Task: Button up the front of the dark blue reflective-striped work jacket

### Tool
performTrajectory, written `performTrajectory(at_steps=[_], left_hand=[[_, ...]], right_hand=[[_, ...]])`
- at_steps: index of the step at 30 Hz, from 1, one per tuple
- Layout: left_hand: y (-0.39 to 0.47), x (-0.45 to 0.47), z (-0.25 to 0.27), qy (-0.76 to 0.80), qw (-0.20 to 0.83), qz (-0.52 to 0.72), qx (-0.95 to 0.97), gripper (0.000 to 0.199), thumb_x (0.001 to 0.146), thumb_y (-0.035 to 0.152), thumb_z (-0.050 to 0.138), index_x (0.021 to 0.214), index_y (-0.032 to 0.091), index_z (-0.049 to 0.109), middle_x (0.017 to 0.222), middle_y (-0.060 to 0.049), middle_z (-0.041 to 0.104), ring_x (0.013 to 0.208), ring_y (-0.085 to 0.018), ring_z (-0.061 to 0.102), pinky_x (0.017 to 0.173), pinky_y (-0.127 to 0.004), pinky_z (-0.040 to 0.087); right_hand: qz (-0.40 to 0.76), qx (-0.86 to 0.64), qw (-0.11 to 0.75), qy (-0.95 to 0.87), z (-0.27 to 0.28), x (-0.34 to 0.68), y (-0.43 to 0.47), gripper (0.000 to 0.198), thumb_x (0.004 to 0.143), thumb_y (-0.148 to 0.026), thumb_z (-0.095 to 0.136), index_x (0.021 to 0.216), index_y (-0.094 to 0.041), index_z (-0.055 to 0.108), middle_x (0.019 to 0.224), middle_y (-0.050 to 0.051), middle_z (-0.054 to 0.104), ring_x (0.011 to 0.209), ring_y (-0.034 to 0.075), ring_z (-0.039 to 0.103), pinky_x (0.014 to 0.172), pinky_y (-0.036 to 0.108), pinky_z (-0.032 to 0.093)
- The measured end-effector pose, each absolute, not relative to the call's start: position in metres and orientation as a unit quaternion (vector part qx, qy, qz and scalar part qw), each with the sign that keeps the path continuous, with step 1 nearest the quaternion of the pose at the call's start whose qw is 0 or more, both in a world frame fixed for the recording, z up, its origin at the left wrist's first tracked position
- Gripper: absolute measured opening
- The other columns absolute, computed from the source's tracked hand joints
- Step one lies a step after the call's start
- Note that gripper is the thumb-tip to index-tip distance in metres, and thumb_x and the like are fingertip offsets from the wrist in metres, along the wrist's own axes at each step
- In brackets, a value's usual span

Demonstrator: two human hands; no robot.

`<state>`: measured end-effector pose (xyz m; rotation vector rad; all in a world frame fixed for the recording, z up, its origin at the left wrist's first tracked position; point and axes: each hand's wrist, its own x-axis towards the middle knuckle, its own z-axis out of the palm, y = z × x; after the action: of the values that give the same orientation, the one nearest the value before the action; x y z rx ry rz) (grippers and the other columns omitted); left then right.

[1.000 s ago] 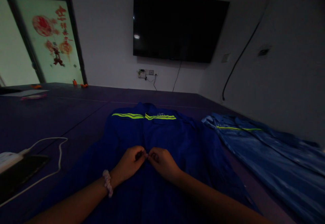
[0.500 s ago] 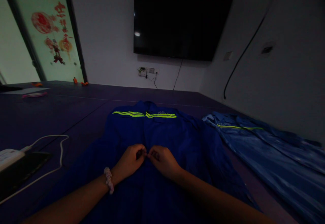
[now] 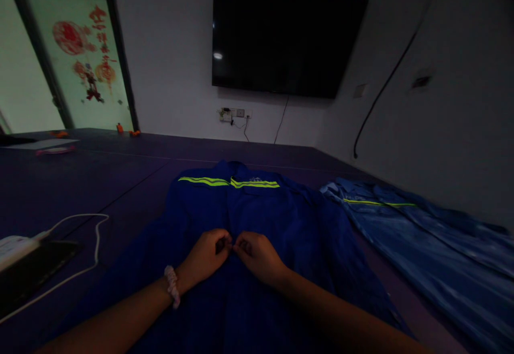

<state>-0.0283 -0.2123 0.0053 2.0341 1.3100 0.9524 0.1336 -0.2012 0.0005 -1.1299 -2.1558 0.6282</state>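
Observation:
A dark blue work jacket (image 3: 265, 215) lies spread out in front of me, collar at the far end, with yellow-green reflective stripes (image 3: 255, 183) across its chest. Both hands meet at its front opening, below the stripes. My left hand (image 3: 209, 249), with a pale scrunchie (image 3: 172, 286) on the wrist, is closed in a pinch at the jacket's front edge. Close beside it, my right hand (image 3: 259, 255) pinches the same edge from the other side. Whatever small part of the front sits between the fingertips is hidden by the fingers and the dim light.
To the right lies a lighter blue garment (image 3: 421, 236) with a yellow stripe. A white power strip (image 3: 18, 249) with a white cable (image 3: 96, 236) and a dark flat object (image 3: 38, 273) are at left. A television (image 3: 285, 40) hangs on the far wall.
Hardly anything differs: both hands keep their pinch at the same spot on the jacket. The whole view has shifted very slightly.

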Motion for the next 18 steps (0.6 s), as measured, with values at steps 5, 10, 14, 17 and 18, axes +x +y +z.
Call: performTrajectory(at_steps=[5, 10, 14, 17, 18], left_hand=[[-0.2116, -0.029, 0.0047, 0.485, 0.272, 0.347, 0.755, 0.012, 0.069, 0.018, 0.046, 0.073, 0.015, 0.057, 0.064, 0.0, 0.059, 0.059, -0.012, 0.052, 0.055, -0.021, 0.038], [-0.2131, -0.0287, 0.0073, 0.486, 0.271, 0.337, 0.76, 0.012, 0.069, 0.018, 0.046, 0.074, 0.015, 0.057, 0.062, 0.001, 0.058, 0.058, -0.012, 0.051, 0.055, -0.021, 0.037], [-0.2136, -0.0285, 0.008, 0.491, 0.263, 0.333, 0.761, 0.011, 0.07, 0.018, 0.046, 0.073, 0.016, 0.056, 0.062, 0.001, 0.057, 0.057, -0.011, 0.05, 0.053, -0.021, 0.036], [-0.2132, -0.0289, 0.0074, 0.488, 0.26, 0.333, 0.763, 0.011, 0.071, 0.018, 0.046, 0.074, 0.016, 0.056, 0.062, 0.001, 0.057, 0.056, -0.011, 0.05, 0.053, -0.021, 0.035], [-0.2131, -0.029, 0.0072, 0.487, 0.26, 0.333, 0.764, 0.011, 0.071, 0.019, 0.045, 0.074, 0.016, 0.056, 0.062, 0.001, 0.057, 0.056, -0.011, 0.05, 0.053, -0.021, 0.035]], right_hand=[[0.226, -0.421, 0.312, -0.821, 0.0003, 0.1342, -0.2014, 0.006, 0.076, -0.019, 0.052, 0.074, -0.018, 0.058, 0.064, -0.002, 0.058, 0.056, 0.009, 0.052, 0.051, 0.018, 0.035], [0.224, -0.421, 0.308, -0.823, 0.0005, 0.1341, -0.2013, 0.006, 0.076, -0.019, 0.053, 0.074, -0.017, 0.058, 0.063, -0.002, 0.057, 0.056, 0.008, 0.051, 0.051, 0.018, 0.035], [0.225, -0.428, 0.299, -0.823, 0.0012, 0.134, -0.2009, 0.005, 0.076, -0.019, 0.054, 0.074, -0.017, 0.058, 0.063, -0.002, 0.057, 0.055, 0.008, 0.051, 0.05, 0.018, 0.034], [0.218, -0.432, 0.296, -0.824, 0.0026, 0.1336, -0.2013, 0.006, 0.076, -0.019, 0.053, 0.073, -0.017, 0.058, 0.063, -0.002, 0.057, 0.055, 0.008, 0.05, 0.049, 0.018, 0.033], [0.216, -0.432, 0.295, -0.824, 0.003, 0.1335, -0.2016, 0.006, 0.076, -0.019, 0.053, 0.073, -0.017, 0.058, 0.063, -0.002, 0.057, 0.055, 0.008, 0.05, 0.049, 0.018, 0.033]])
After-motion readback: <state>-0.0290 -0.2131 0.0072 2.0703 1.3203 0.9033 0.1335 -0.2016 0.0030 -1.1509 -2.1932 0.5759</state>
